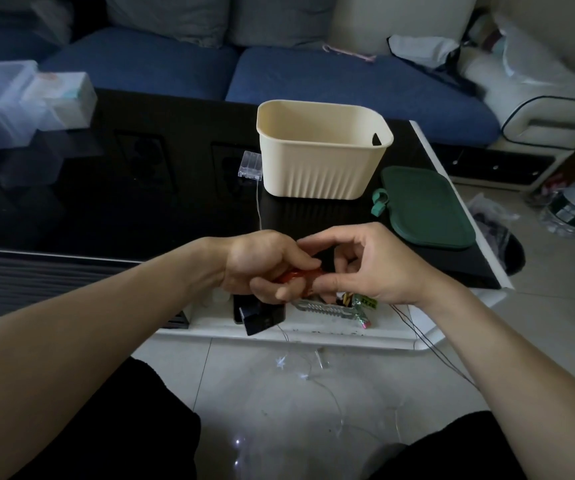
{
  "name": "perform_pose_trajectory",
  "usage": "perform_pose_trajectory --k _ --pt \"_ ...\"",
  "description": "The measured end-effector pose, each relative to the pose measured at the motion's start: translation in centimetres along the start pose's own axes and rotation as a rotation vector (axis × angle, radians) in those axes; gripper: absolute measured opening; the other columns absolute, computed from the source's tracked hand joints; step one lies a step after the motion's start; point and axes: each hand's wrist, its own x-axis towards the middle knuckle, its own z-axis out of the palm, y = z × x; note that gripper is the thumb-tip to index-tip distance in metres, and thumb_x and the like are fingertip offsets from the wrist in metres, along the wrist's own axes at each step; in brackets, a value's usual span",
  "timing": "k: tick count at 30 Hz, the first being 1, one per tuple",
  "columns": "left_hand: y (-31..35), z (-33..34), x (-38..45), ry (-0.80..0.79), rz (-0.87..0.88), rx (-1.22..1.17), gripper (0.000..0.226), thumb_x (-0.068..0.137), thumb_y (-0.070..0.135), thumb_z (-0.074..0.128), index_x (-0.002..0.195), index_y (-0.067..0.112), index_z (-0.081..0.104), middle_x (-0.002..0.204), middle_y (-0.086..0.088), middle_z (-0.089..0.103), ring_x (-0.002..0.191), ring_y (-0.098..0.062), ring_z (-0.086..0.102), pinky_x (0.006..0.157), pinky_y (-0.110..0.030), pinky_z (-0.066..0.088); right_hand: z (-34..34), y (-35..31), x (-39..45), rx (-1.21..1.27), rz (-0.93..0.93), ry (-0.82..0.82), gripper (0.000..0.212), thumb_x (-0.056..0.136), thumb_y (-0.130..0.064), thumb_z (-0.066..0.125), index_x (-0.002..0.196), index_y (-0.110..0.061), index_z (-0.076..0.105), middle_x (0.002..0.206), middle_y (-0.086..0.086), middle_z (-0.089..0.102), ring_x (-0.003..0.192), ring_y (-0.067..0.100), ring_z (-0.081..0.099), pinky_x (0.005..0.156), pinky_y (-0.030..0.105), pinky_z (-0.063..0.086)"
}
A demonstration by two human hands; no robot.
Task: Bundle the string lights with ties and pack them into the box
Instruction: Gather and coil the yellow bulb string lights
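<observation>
I see both hands meeting just in front of the cream box (320, 157), which stands open and upright on the black glass table (123, 202). The left hand (262, 265) is curled closed around a small orange-red object (296, 274), most of it hidden inside the fist; I cannot tell what it is. The right hand (376, 265) is touching the same object from the other side, thumb and forefinger pinched at its end, the other fingers bent loosely above. Whether a tie is among those fingers I cannot tell.

The string lights (308, 374) are not in the box. Their clear battery case (250, 165) lies on the table touching the box's left wall, and a thin wire runs from it toward the left hand. More wire hangs off the table edge nearest me and spreads loose over the pale floor tiles well below the box, with small star-shaped bulbs glowing along it.

A dark green lid (424, 206) lies flat on the table just right of the box. Nearer me than the box, under the hands, sit a glass ashtray (324, 308), a green snack wrapper (365, 304) and a black rectangular object (262, 315). Far left of the box are clear plastic containers (2, 105).
</observation>
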Motion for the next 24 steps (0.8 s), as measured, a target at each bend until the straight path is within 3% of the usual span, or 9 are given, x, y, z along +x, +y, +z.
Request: perform_pose_trajectory --k 2,4,6,10,17,24 --pt "-0.2 -0.2 0.2 -0.023 -0.006 -0.009 0.049 0.103 0.023 0.03 0.099 0.001 0.073 0.041 0.002 0.037 0.033 -0.008 0.024 0.041 -0.022 0.018 0.1 -0.1 0.1 0.026 0.007 0.013 0.045 0.074 -0.013 0.088 0.115 -0.023 0.072 0.102 -0.013 0.075 0.058 0.01 0.054 0.053 0.017 0.044" --pt "-0.3 -0.1 0.3 -0.031 -0.011 -0.03 0.045 0.102 0.026 0.034 0.108 -0.002 0.069 0.043 0.004 0.031 0.035 -0.008 0.021 0.04 -0.021 0.018 0.2 0.0 0.2 0.033 0.04 0.024 0.034 0.074 -0.016 0.088 0.105 -0.02 0.074 0.086 -0.01 0.075 0.059 0.008 0.054 0.055 0.017 0.044" --pt "-0.4 -0.2 0.3 0.001 -0.016 -0.038 0.043 0.099 0.03 0.039 0.103 0.002 0.071 0.045 0.005 0.027 0.037 -0.008 0.019 0.041 -0.021 0.016 0.3 0.3 0.2 0.027 0.081 0.037 0.024 0.075 -0.021 0.087 0.095 -0.019 0.073 0.073 -0.007 0.072 0.062 0.008 0.056 0.058 0.021 0.047" --pt "-0.2 -0.2 0.3 0.071 -0.047 -0.035 0.042 0.102 0.031 0.038 0.095 0.004 0.069 0.046 0.005 0.024 0.04 -0.01 0.014 0.039 -0.017 0.022 0.3 0.6 0.2 -0.025 0.101 0.06 0.018 0.078 -0.028 0.085 0.086 -0.02 0.071 0.067 -0.013 0.069 0.063 0.005 0.06 0.059 0.02 0.048" --pt "0.0 -0.3 0.2 0.118 -0.09 -0.062 0.038 0.104 0.025 0.033 0.092 0.005 0.063 0.044 0.007 0.023 0.036 -0.006 0.017 0.037 -0.019 0.014 -1.3 0.8 0.0 -0.084 0.11 0.098 0.01 0.08 -0.03 0.081 0.083 -0.022 0.077 0.076 -0.007 0.075 0.07 0.008 0.068 0.067 0.027 0.054" --pt "0.1 0.0 0.4 0.038 -0.032 -0.137 0.032 0.103 0.028 0.035 0.082 0.012 0.053 0.046 0.006 0.024 0.037 -0.008 0.014 0.037 -0.021 0.01 -2.1 1.1 -0.2 -0.12 0.089 0.182 0.019 0.082 -0.04 0.076 0.08 -0.021 0.073 0.069 -0.008 0.069 0.062 0.0 0.059 0.06 0.015 0.046"
